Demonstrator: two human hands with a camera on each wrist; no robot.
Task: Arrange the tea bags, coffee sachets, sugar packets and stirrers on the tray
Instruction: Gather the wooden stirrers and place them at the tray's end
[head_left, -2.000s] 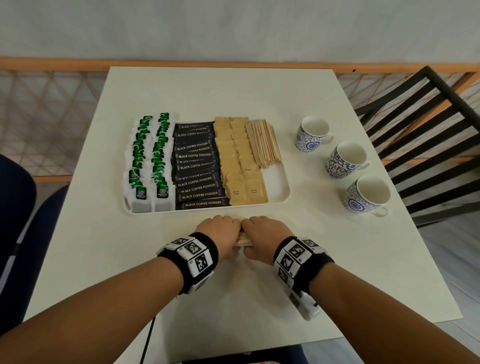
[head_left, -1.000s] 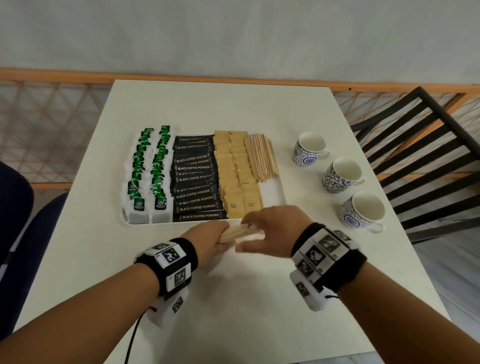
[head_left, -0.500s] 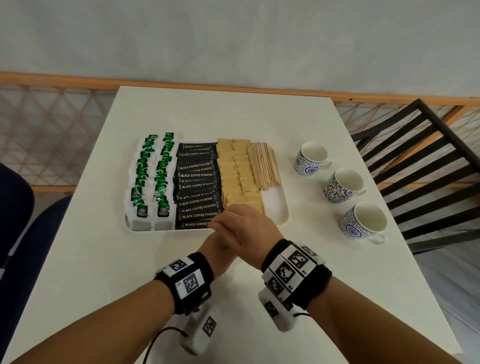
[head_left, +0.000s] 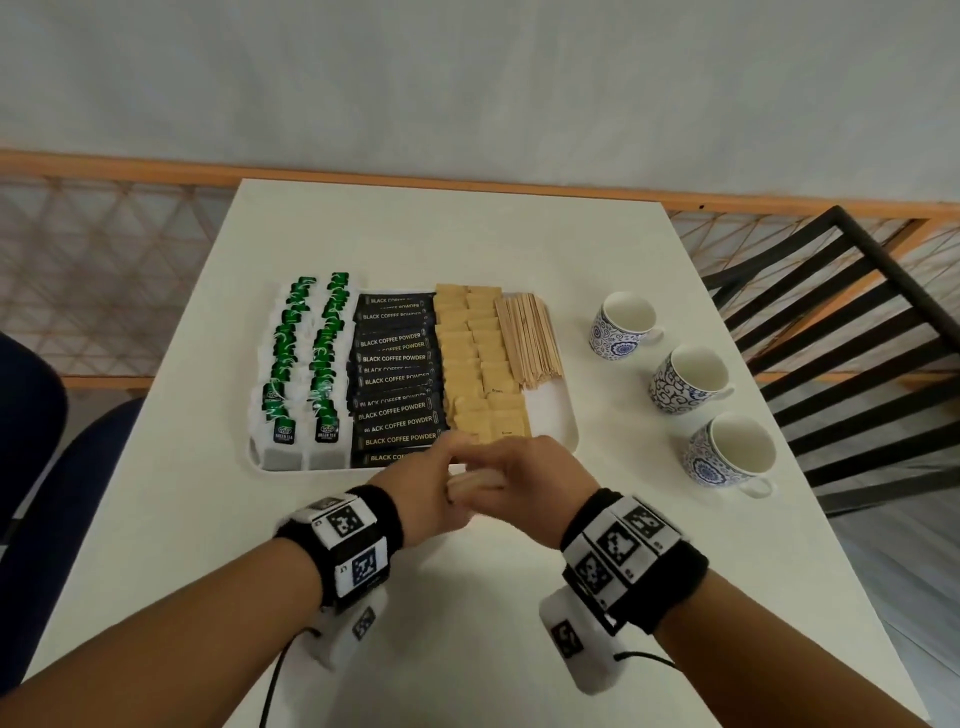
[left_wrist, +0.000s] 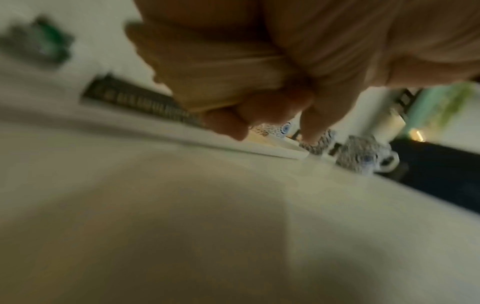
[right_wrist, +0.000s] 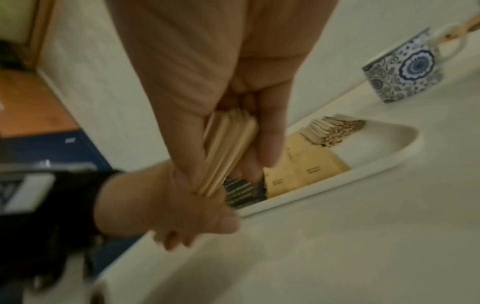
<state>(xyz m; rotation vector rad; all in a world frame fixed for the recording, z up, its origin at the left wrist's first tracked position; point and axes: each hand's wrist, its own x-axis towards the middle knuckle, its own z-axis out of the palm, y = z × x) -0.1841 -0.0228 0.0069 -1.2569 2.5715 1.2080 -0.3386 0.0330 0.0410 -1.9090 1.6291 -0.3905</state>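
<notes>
stirrers (right_wrist: 228, 152): loose bundle held by both hands, just above tray's near edge
left hand (head_left: 421, 493): fingers curled round bundle
right hand (head_left: 524, 488): fingers curled round bundle
tray (head_left: 570, 431): filled rows; cups (head_left: 691, 384) to its right

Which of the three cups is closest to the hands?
The nearest cup, at the near end of the row beside the right hand. The other two cups sit farther back on the table.

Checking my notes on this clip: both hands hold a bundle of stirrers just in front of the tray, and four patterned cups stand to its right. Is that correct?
Not quite: three cups stand there, not four, as the head view shows. The rest holds: left hand and right hand grip the stirrer bundle at the near edge of the tray.
</notes>
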